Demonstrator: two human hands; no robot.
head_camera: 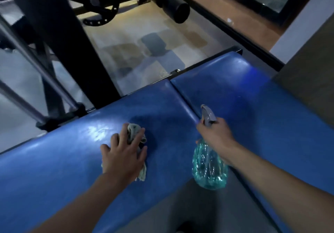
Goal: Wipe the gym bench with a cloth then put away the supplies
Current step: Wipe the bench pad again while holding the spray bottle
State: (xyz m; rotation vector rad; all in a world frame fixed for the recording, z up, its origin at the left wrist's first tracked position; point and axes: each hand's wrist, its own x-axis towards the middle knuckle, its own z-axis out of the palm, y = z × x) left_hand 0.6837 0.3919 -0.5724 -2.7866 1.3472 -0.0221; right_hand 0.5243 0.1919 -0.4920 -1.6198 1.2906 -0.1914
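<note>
A: Bench notes. The blue padded vinyl gym bench (pixel 235 95) runs across the room, a seam splitting its two pads. Left hand (pixel 124 153), fingers spread flat, presses a crumpled pale grey cloth (pixel 134 131) onto the pad left of that seam.

B: And the right hand (pixel 215 133)?

A: Wrapped around the neck of a clear teal plastic spray bottle (pixel 209 167) with a grey trigger head (pixel 207 114), just right of the seam, near the bench's front edge. Nozzle points away, across the pad.

B: Risks?

A: My guess: the bottle hangs beyond the front edge, so a loose grip would drop it to the floor. The cloth is bunched small; wiping like that may leave streaks or miss the seam groove. A stray squeeze would send spray onto the pale floor (pixel 144 52) behind the bench.

B: Anything you can't make out?

A: Whether a finger sits on the trigger. Most of the cloth hides under the palm. The black machine frame (pixel 59 39) behind the bench is cropped, and blur softens everything.
</note>
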